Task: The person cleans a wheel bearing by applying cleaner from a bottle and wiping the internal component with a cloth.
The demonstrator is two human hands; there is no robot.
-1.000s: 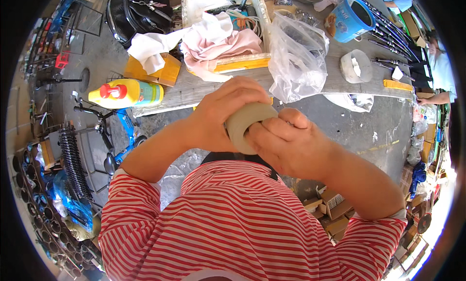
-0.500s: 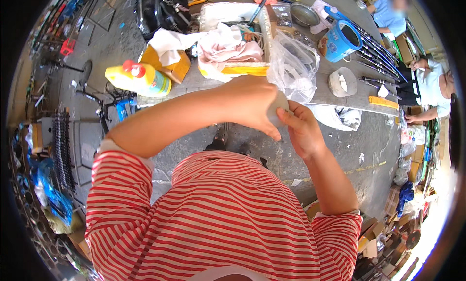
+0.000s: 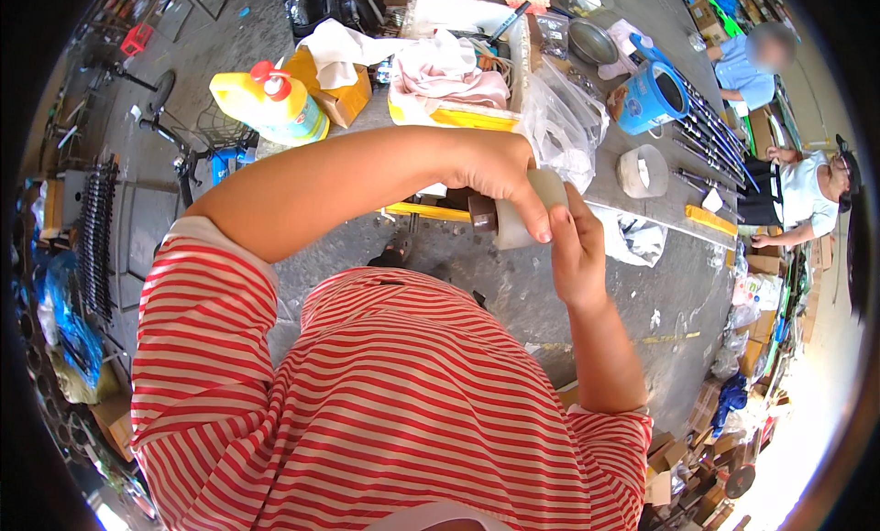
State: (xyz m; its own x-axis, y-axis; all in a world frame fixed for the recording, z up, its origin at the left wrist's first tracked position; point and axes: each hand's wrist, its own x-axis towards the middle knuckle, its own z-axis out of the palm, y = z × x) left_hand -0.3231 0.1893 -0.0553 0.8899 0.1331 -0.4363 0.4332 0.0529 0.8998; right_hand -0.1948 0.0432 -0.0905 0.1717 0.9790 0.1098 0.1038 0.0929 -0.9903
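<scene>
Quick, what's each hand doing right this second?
Left hand: closed, holding the pale roll, thumb across it.
Right hand: partly closed, thumb and fingers at the roll's right side.

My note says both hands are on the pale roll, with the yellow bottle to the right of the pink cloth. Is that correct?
Not quite: the head view shows the yellow bottle to the left of the pink cloth. The left hand and right hand are on the pale roll, as noted.

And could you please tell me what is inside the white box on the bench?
In the white box, crumpled pale cloth lies toward the front, and a blue pen-shaped item sticks up behind it. Whatever lies beneath the cloth is covered, so I cannot tell.
</scene>
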